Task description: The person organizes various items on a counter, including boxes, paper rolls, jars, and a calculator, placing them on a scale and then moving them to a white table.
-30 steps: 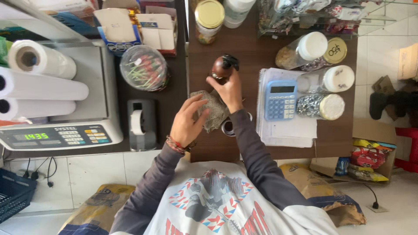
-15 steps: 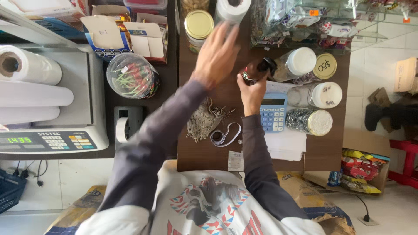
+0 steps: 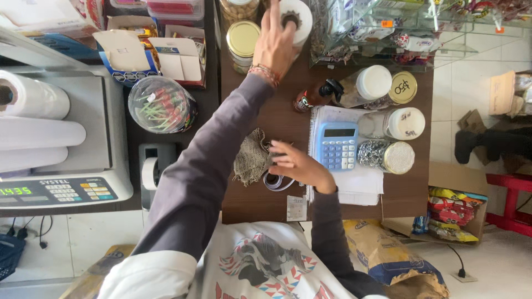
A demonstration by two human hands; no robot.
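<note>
Brown counter (image 3: 260, 207): left hand (image 3: 275, 47) is stretching to the far edge, fingers closing round a paper roll (image 3: 296, 19); right hand (image 3: 299, 166), half curled, is pinning a burlap scrap (image 3: 250, 163) near the middle

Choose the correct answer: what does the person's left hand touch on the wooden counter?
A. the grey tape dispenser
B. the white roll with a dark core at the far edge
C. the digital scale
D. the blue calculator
B: the left hand is stretched to the far edge of the counter and lies on the white roll, while the right hand rests near the mesh cloth beside the calculator.
</note>
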